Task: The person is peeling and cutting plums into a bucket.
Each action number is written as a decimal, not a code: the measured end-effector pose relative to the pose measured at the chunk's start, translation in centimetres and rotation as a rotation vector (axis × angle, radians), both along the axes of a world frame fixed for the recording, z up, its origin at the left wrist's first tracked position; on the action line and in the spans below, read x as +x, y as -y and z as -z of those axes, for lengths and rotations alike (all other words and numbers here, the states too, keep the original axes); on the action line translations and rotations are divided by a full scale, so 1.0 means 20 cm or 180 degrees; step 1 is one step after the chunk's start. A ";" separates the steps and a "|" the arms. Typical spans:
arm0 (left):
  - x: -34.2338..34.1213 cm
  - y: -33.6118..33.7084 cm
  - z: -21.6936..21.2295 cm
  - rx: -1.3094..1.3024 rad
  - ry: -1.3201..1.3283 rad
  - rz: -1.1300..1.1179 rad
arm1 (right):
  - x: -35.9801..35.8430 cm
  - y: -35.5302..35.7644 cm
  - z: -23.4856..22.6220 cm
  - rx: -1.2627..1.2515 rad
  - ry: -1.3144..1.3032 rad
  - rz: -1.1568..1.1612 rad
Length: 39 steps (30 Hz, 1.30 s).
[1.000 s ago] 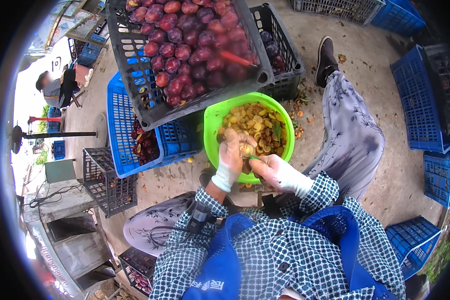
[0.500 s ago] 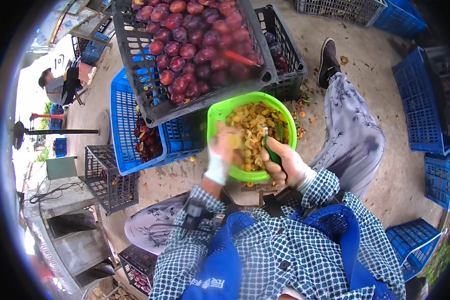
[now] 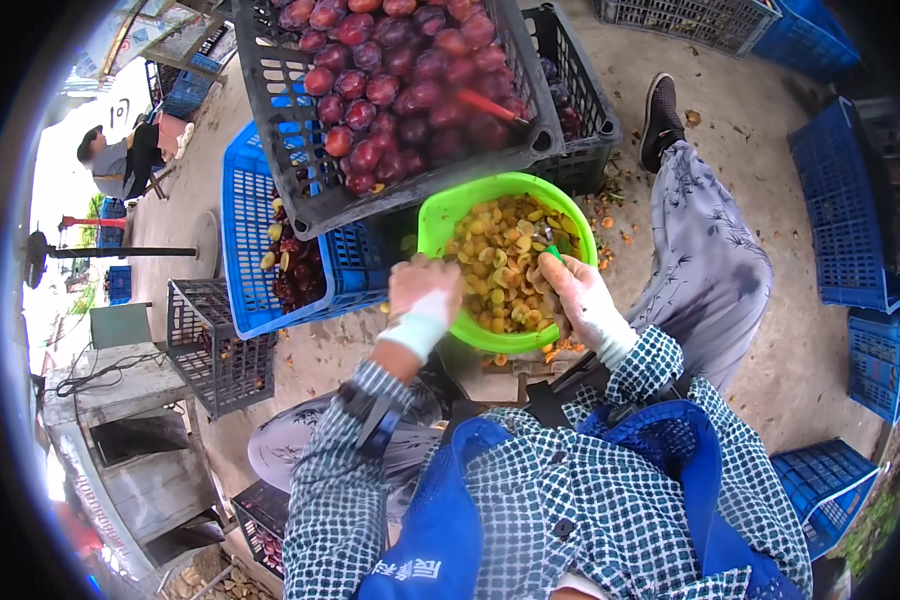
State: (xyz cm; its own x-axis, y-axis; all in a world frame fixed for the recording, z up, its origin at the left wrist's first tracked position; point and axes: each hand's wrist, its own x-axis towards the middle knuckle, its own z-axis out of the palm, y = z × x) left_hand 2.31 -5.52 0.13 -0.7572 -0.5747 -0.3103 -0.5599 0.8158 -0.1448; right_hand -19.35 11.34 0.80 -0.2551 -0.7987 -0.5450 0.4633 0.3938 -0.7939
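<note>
Bright green plastic, smooth and round, is what your hands are working over: the basin (image 3: 440, 215) sits low in front of your knees, heaped with pale yellow, cut fruit pieces (image 3: 500, 265) that look moist and irregular. Your left hand (image 3: 422, 288), wrapped in white tape at the wrist, rests at the basin's near left rim with its fingers curled downward; whether that grip holds a piece of fruit you cannot tell from here. Your right hand (image 3: 577, 295), in a light glove, is closed around a small tool with a green handle (image 3: 552, 250), whose long axis runs from your palm up and away toward the basin's middle, the metal tip pointing into the heap. Just beyond the basin, tilted toward you, a black lattice crate (image 3: 300, 170) is packed with glossy dark red plums (image 3: 400, 80), round and smooth-skinned. Under it a blue lattice crate (image 3: 245, 250) holds darker fruit, and a second black crate (image 3: 590, 110) stands to the right of the first. Your checked sleeves and blue apron (image 3: 450, 520) fill the lower edge. Farther off to the left a seated person (image 3: 120, 160) bends over, well apart from you, on the dusty concrete ground (image 3: 760, 60) littered with scraps.
</note>
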 end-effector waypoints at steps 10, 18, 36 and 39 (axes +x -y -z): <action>-0.04 0.00 0.36 0.0736 0.0061 -0.0079 | -0.07 0.02 0.00 0.0315 0.0044 0.0239; -0.09 -0.01 0.16 0.4374 -0.3101 -0.2875 | 0.06 -0.07 0.08 -0.0047 -0.1890 -0.1059; -0.23 -0.23 -0.03 0.3942 -0.4077 -0.3477 | 0.20 -0.05 -0.03 -0.0340 -0.2114 -0.1304; -0.24 -0.24 -0.05 0.3885 -0.4060 -0.3479 | 0.21 -0.06 -0.02 -0.0264 -0.1702 -0.1429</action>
